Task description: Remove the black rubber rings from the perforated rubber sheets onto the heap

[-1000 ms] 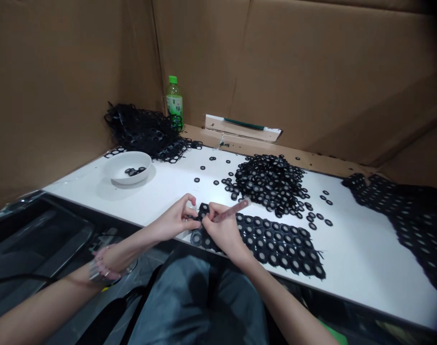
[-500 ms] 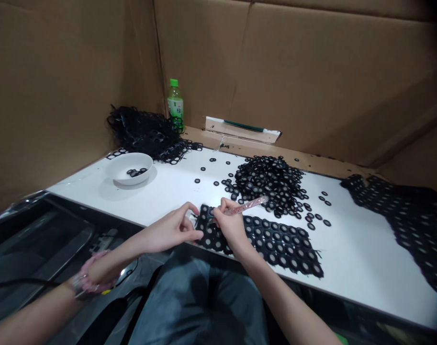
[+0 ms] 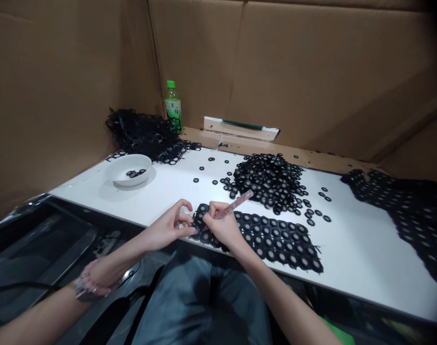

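Disc sheet (image 3: 272, 235) lies under the right hand (image 3: 224, 229) gripping a slim tool (image 3: 238, 202), left hand (image 3: 171, 226) half-open at its edge

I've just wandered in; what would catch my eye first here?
Probably the heap of small black discs around the middle of the white table. Nearer, the right hand holds a pen-like tool at a black sheet of discs, the left hand at the sheet's left end. At the back left, a green-capped bottle stands by a black, net-like tangle.
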`<state>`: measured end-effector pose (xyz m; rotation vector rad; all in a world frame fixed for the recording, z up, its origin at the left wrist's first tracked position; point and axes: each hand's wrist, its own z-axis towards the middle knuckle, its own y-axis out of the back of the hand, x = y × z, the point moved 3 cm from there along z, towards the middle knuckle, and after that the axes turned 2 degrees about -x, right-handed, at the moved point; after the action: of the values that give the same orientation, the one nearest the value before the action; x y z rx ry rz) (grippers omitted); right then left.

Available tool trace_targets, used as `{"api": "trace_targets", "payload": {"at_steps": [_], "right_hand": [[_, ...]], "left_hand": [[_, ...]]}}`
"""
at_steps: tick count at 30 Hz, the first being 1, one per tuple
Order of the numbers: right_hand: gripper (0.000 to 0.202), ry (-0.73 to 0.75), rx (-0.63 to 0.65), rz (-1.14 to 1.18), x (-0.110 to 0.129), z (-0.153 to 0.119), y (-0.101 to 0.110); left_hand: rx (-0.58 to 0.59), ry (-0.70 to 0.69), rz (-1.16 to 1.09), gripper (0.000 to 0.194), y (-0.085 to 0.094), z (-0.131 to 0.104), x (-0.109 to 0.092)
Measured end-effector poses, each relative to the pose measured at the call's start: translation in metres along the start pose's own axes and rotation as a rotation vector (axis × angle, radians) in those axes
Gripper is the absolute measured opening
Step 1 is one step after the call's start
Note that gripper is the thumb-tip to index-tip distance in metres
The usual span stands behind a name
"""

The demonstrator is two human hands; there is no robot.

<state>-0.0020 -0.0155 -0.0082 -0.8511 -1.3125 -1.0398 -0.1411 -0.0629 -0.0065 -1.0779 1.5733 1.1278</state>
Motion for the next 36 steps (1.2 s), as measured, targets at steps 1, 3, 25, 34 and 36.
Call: {"api": "trace_targets", "payload": {"at_steps": [1, 3, 25, 34, 36], "right_hand": [[0.022, 0.005, -0.004, -0.008, 0.0, 0.0, 0.0], [0.022, 0.014, -0.011, -0.019, 0.001, -0.001, 0.0], [0.028, 0.145, -0.047, -0.121, 0.009, -0.005, 0.0], [0.017, 0.477, -0.396, -0.687, 0.055, -0.034, 0.137], [0.014, 0.498, -0.346, -0.939, 0.048, -0.042, 0.178]], "left_hand": [[-0.002, 0.005, -0.001, 0.041, 0.0, 0.0, 0.0], [-0.006, 0.005, 0.0, 0.04, 0.0, 0.0, 0.001], [-0.006, -0.029, -0.033, 0.028, -0.004, -0.004, -0.005], [-0.203, -0.118, 0.295, 0.018, -0.028, -0.002, -0.014], [-0.244, -0.142, 0.364, 0.015, -0.031, -0.003, -0.02]]}}
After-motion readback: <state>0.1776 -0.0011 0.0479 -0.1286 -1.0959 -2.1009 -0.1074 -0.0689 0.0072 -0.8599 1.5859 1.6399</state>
